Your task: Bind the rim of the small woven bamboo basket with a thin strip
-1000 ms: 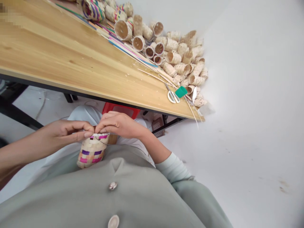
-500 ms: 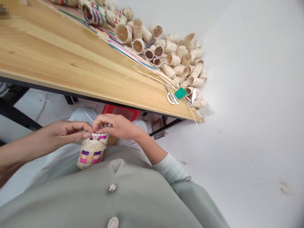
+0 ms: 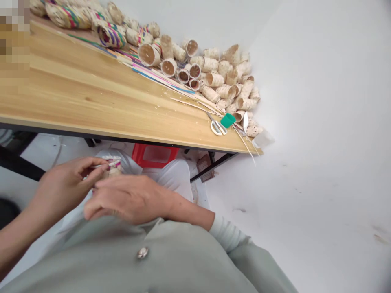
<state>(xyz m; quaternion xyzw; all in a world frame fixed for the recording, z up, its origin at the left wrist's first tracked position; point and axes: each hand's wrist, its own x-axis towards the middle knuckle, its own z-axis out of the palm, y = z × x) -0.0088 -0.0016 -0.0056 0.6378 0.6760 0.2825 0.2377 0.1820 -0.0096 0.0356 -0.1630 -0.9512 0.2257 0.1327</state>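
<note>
A small woven basket (image 3: 113, 172) in pale strips with pink patches is by my lap, its white edge upward. Most of its body lies behind my right hand. My left hand (image 3: 69, 179) is closed, thumb and fingers pinching the basket's edge, where a narrow white strip (image 3: 100, 166) shows between the fingertips. In front of the basket, nearer my body, is my right hand (image 3: 131, 197). It is smeared a little by motion, its fingers curled together; whatever they hold, if anything, is hidden.
A wooden table (image 3: 106, 106) runs across ahead of me. Along its back lie many woven tubes (image 3: 210, 65) and coloured strips (image 3: 161, 77). Scissors (image 3: 217, 127) and a green cup-like piece (image 3: 227, 120) are near the right end. A red stool (image 3: 137, 156) stands underneath.
My right hand has left the basket's edge and moved down and left, toward my body. The left hand and the basket have shifted left, and the basket is now mostly covered.
</note>
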